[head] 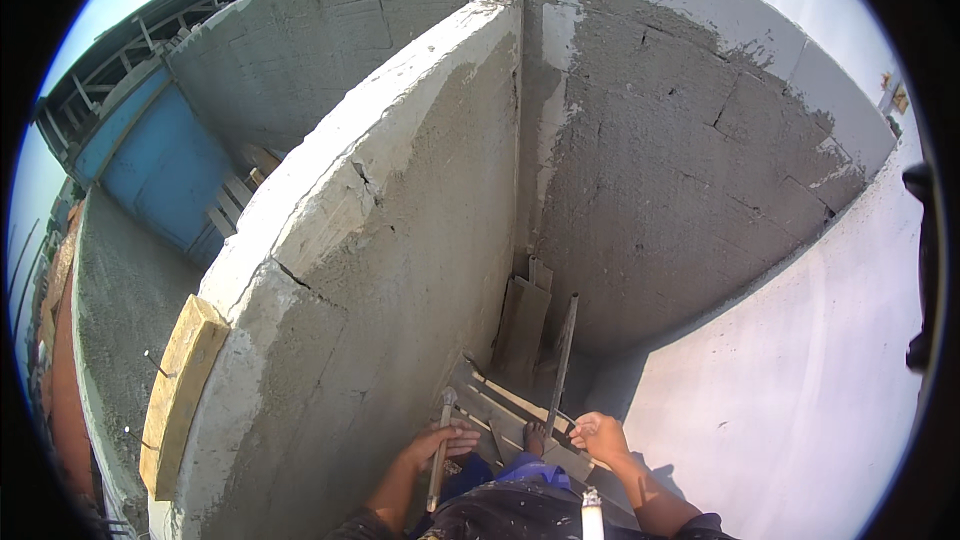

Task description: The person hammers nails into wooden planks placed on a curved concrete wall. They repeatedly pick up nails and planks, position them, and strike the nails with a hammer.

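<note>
My left hand (454,441) is around the wooden handle of a hammer (437,476), held upright with its head at the top. Some of the fingers stick out straight. To the right, the fingertips of my right hand (602,436) are pinched together on a thin piece (568,419), perhaps a nail; it is too small to be sure. Between my hands, a bare foot (534,436) rests on wooden planks (495,412). A short wooden block (184,397) with two nails (157,364) sticking out lies against the wall top at the left.
A rough plastered block wall (405,240) rises beside my left hand, with a second wall (675,127) ahead. A smooth pale wall (780,360) curves along the right. A pole (562,352) and boards (521,315) stand in the deep corner. A lit cigarette (592,516) juts into view below.
</note>
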A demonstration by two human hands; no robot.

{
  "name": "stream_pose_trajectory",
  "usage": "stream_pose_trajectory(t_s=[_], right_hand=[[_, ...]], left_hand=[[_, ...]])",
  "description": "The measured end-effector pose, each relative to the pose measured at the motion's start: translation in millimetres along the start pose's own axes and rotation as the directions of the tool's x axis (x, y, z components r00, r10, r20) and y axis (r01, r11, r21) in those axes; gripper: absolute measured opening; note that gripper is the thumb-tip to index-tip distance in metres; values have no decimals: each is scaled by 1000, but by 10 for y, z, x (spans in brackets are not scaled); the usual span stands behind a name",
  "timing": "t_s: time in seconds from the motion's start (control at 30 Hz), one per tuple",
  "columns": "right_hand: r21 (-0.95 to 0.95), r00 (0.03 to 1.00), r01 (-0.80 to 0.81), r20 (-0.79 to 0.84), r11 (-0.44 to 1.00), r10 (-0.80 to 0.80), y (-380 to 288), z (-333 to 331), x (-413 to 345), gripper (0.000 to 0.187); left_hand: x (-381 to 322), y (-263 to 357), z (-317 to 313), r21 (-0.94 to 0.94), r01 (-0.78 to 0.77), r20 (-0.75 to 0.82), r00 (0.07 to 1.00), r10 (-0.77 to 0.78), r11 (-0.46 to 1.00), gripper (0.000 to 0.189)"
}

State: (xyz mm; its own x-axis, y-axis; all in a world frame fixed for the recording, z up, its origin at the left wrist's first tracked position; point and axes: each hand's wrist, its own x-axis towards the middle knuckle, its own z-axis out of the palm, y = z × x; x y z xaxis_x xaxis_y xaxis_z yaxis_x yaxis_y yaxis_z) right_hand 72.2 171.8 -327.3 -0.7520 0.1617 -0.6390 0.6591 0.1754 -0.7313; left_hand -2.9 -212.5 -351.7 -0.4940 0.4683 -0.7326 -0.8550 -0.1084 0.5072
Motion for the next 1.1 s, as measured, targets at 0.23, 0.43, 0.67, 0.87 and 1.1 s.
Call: stream_pose_trajectory(t_s=[0.23, 0.43, 0.67, 0.87, 1.1], right_hand=[[888, 965, 55, 71, 457, -254, -1097, 988, 247, 15], [539, 987, 86, 68, 838, -144, -956, 1214, 102, 18], [183, 989, -29, -137, 983, 55, 19, 1750, 150, 31], [-47, 893, -414, 171, 909, 416, 928, 1858, 229, 58], [12, 925, -360, 134, 933, 355, 1660, 2269, 402, 86]], left_hand=[[157, 614, 1130, -337, -226, 353, 869, 345, 914, 49], [203, 346, 1158, -270, -336, 104, 921, 374, 902, 49], [610, -676, 758, -396, -300, -204, 950, 236, 868, 36], [972, -1431, 362, -99, -71, -368, 929, 30, 993, 29], [1627, -1978, 176, -34, 155, -398, 904, -156, 987, 48]])
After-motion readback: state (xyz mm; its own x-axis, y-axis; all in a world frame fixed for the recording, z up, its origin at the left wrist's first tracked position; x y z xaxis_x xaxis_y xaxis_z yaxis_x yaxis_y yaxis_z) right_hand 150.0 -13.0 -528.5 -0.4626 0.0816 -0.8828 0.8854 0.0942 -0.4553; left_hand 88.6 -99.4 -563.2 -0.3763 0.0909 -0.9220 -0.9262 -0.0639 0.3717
